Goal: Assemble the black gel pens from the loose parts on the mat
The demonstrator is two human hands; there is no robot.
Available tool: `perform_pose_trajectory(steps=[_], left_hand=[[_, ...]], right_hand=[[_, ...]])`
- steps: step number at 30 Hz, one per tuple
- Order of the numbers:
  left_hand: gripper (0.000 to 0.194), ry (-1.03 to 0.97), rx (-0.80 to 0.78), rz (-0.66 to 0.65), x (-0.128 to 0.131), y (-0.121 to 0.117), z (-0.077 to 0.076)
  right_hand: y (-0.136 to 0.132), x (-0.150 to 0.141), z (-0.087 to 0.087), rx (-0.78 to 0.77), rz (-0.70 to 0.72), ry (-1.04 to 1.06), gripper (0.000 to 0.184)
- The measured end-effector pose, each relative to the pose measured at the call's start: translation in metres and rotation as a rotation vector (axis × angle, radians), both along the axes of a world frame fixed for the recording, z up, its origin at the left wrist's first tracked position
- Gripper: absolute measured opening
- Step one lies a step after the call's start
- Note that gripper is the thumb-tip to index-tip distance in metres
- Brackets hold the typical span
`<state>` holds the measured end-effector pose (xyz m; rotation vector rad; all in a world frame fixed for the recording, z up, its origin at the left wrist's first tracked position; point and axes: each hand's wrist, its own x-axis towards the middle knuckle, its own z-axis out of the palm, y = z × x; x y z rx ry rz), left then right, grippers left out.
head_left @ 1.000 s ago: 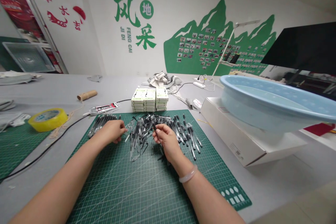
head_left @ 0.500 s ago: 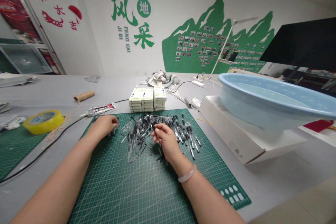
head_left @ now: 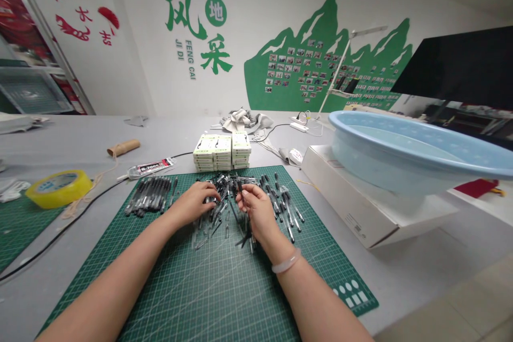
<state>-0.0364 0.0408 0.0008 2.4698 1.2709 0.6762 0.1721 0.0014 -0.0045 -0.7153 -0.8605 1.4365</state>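
My right hand [head_left: 258,214] pinches a small black pen cap [head_left: 239,186] between thumb and fingers, over the near side of a loose pile of clear and black pen parts [head_left: 228,184]. My left hand [head_left: 198,200] is lowered at the pile's left side, fingers bent and slightly apart among the parts; nothing shows held in it. A row of black-capped pens [head_left: 150,195] lies side by side at the mat's upper left. More clear pens [head_left: 286,206] are spread right of my right hand. Black pieces [head_left: 245,238] lie just below its wrist side.
Stacked small white boxes [head_left: 214,152] stand behind the green cutting mat [head_left: 200,288]. At right, a blue basin [head_left: 385,160] rests on a white carton [head_left: 340,197]. Yellow tape [head_left: 60,187], a black cable [head_left: 80,216] and a plastic packet [head_left: 152,167] lie left.
My left hand has moved right from the row of pens to the pile, uncovering the row. My right hand stays over the pile with the black cap. The view has shifted slightly.
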Motion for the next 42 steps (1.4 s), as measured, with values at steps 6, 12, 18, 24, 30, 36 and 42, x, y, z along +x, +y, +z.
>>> perform_pose_trajectory(steps=[6,12,18,24,30,36,42], left_hand=[[0.02,0.099,0.01,0.061,-0.007,0.003,-0.002],[0.02,0.145,0.075,0.014,0.017,0.008,0.0],[0.018,0.298,0.128,0.149,0.049,0.026,0.005],[0.015,0.353,0.114,0.171,0.06,0.033,0.006],[0.017,0.321,0.113,0.169,0.067,0.032,0.01],[0.015,-0.203,-0.087,0.281,0.05,0.022,0.026],[0.032,-1.207,-0.609,0.257,0.032,-0.008,0.033]], right_hand=[[0.003,0.007,0.005,-0.017,-0.075,0.015,0.019],[0.003,0.009,0.004,-0.025,-0.085,0.037,0.019],[0.006,0.01,0.003,-0.01,-0.085,0.035,0.019],[0.004,0.009,0.006,0.0,-0.079,0.048,0.018],[0.004,0.009,0.007,-0.006,-0.075,0.038,0.02],[0.003,0.004,0.002,0.006,-0.052,-0.041,0.022],[-0.005,-0.009,-0.004,0.042,0.012,-0.142,0.021]])
